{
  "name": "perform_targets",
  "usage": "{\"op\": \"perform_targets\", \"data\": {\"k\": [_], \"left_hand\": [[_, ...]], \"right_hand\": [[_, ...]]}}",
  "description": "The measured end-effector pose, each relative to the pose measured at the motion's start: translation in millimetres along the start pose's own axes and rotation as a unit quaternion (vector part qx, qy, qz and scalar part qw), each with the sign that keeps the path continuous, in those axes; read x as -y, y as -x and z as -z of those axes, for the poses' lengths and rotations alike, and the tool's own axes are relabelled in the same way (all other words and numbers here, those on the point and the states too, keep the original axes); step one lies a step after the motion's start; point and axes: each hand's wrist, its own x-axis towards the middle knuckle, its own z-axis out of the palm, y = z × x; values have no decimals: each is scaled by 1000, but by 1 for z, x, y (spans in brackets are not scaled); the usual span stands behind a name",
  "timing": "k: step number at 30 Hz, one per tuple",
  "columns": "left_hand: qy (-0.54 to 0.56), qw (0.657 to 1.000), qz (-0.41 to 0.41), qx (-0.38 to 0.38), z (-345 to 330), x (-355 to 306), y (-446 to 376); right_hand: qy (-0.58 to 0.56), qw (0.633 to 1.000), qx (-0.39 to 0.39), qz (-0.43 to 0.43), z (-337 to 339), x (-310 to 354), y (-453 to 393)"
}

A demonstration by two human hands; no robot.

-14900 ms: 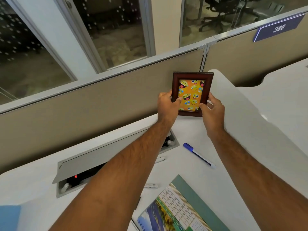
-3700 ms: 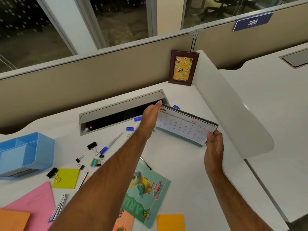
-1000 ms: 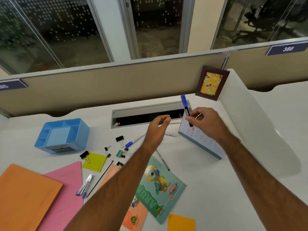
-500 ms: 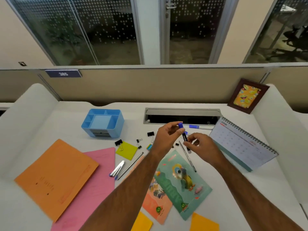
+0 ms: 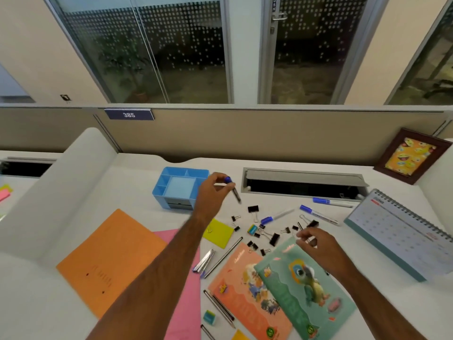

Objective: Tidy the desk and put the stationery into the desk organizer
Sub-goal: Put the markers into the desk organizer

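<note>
At the far left of the bench (image 5: 44, 303) an orange folder (image 5: 110, 261) lies flat over a pink sheet (image 5: 186, 290), probably left as it is because flat paper does not go into the compartments. Behind them the blue desk organizer (image 5: 180, 187) is set with its open top upward, so that pens can be dropped in from above. The left hand (image 5: 213, 195) is held just right of the organizer, its fingers closed around a blue-capped marker (image 5: 232, 190), which is carried cap up and slanted, judged to be on the way to a compartment. Further right, black binder clips (image 5: 266, 235), two more markers (image 5: 318, 214) and pencils are scattered between the organizer and the calendar (image 5: 402, 236). The right hand (image 5: 316, 244) is lowered over the clips with the fingers curled; whether something is pinched between them cannot be told, because of blur. The marker body is also blurred. The picture frame (image 5: 411, 158) and the calendar are cut off at the right edge.
</note>
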Motion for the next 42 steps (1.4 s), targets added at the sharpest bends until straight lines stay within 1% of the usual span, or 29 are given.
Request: {"op": "perform_targets", "data": {"k": [2, 6, 13, 22, 26, 30, 32, 34, 37, 40, 42], "left_hand": [[-32, 999, 5, -19, 24, 7, -24], [-53, 997, 22, -51, 58, 22, -68], [-106, 991, 32, -72, 72, 46, -119], [-169, 984, 48, -26, 50, 80, -137], [-247, 968, 38, 5, 40, 96, -135], [-283, 959, 25, 20, 37, 101, -134], [-309, 951, 11, 20, 37, 100, -132], [-327, 945, 6, 6, 38, 97, -131], [-294, 956, 6, -22, 37, 92, -124], [-251, 967, -19, -49, 31, 87, -107], [-218, 974, -20, -59, 24, 84, -93]], "right_hand": [[8, 1000, 0, -27, 0, -16, -3], [14, 997, -3, -71, 3, -37, -15], [35, 995, -48, -86, 13, -52, -45], [106, 985, -84, -106, 38, -71, -72], [168, 977, -61, -116, 43, -75, -81], [219, 970, -33, -103, 45, -69, -98], [245, 964, -11, -101, 44, -63, -107], [246, 963, -3, -110, 43, -57, -114], [255, 959, 7, -123, 41, -53, -121], [265, 956, 23, -123, 39, -58, -125], [264, 957, 17, -115, 37, -63, -126]]}}
